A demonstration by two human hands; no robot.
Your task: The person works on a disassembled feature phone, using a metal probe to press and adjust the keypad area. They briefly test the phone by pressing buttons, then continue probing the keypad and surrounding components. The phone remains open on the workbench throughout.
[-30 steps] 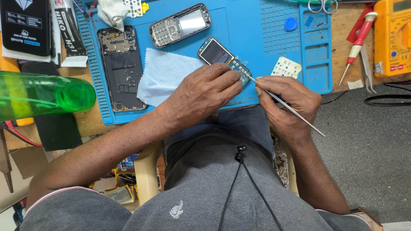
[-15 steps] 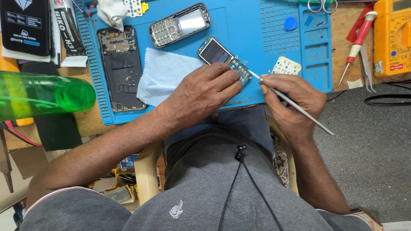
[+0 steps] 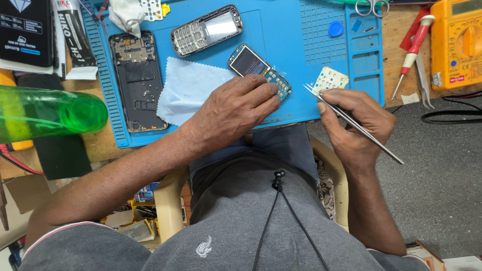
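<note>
A small phone circuit board with its screen [image 3: 253, 65] lies on the blue work mat [image 3: 286, 35]. My left hand [image 3: 233, 108] rests on the mat with its fingertips pressing the board's lower end. My right hand [image 3: 356, 120] grips metal tweezers [image 3: 351, 123], their tips pointing up-left, a short way right of the board and just below a pale keypad sheet [image 3: 330, 79].
On the mat lie a light blue cloth [image 3: 188, 88], a keypad phone front [image 3: 206, 30] and an opened phone back [image 3: 138, 80]. A green bottle [image 3: 50, 113] lies left. A red screwdriver [image 3: 411, 52], scissors [image 3: 371, 7] and an orange multimeter [image 3: 459, 40] sit right.
My right hand has drawn the tweezers away to the right, off the board. The left hand stays on the board.
</note>
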